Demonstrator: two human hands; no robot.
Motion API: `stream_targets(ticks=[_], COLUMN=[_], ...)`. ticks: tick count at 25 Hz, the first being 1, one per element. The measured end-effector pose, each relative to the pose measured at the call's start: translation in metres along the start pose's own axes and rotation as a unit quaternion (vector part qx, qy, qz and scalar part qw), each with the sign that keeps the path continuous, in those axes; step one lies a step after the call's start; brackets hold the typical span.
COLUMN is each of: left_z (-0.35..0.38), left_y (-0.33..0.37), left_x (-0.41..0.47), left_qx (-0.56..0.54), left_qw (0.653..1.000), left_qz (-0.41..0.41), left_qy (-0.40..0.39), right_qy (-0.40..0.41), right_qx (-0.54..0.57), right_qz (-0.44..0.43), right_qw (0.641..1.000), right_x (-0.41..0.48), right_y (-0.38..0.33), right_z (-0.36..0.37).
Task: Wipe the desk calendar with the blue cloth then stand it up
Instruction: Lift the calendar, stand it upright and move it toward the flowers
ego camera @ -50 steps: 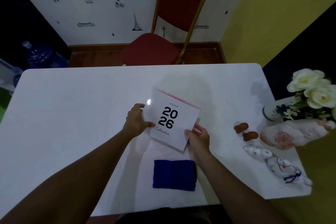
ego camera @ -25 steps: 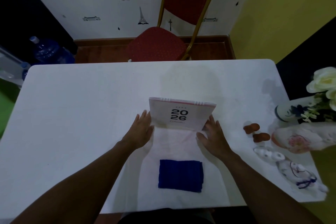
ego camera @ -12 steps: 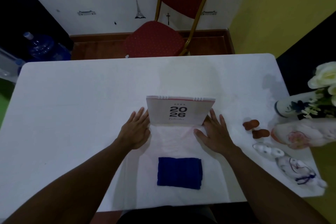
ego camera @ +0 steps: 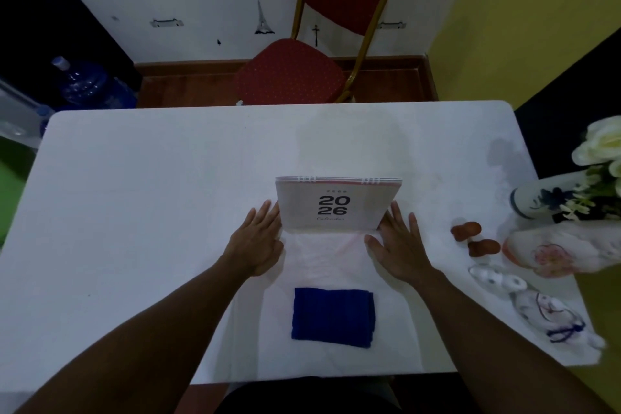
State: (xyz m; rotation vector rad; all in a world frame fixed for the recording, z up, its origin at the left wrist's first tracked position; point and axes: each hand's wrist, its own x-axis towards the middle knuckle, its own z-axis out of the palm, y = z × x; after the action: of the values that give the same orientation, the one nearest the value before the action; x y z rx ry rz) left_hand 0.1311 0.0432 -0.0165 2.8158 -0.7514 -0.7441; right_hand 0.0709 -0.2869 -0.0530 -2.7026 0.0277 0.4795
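I note the counter (ego camera: pixel 134 212) carries the task's things along its middle line, with ornaments kept to the right edge, well apart from the work. The calendar (ego camera: pixel 337 205) stands upright at the centre on its own base, cover and "2026" print facing me, spiral binding at the top; I judge this is the display pose the task asks for. The cloth (ego camera: pixel 332 318) lies folded flat nearer to me, directly in front of the calendar and apart from it, touched by neither hand, which I read as wiping finished or set aside.

The left hand (ego camera: pixel 257 245) lies open and flat, palm down, fingertips at the calendar's lower left edge. The right hand (ego camera: pixel 401 249) is likewise open and flat, fingers spread, fingertips at the lower right edge. Neither grips anything. I judge both flank the base to steady it. The calendar sits between the two hands, just beyond the fingertips; whether they actually touch it I cannot tell.
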Motion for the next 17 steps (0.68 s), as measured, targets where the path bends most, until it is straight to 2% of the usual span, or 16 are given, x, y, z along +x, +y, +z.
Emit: stream_targets(ticks=[7,12,15,17], left_z=[0.003,-0.003,-0.009,-0.011], left_y=[0.001,0.002,0.002,0.003], left_x=[-0.003,-0.001,0.001,-0.001], left_qx=[0.004,-0.001,-0.049,-0.127], left_qw=[1.000,0.999,0.997,0.990], left_qz=[-0.004,-0.006,-0.012,-0.029], left_qy=[-0.008,-0.044,-0.063,-0.046], right_qy=[-0.027,-0.065,-0.100,-0.087], right_qx=[0.027,0.039,0.063,0.128], right_qz=[0.018,-0.002,0.002,0.014], right_qw=[0.999,0.997,0.993,0.988], right_x=[0.002,0.003,0.004,0.002], right_y=[-0.004,0.001,-0.003,-0.011], right_z=[-0.007,-0.013,-0.027,-0.037])
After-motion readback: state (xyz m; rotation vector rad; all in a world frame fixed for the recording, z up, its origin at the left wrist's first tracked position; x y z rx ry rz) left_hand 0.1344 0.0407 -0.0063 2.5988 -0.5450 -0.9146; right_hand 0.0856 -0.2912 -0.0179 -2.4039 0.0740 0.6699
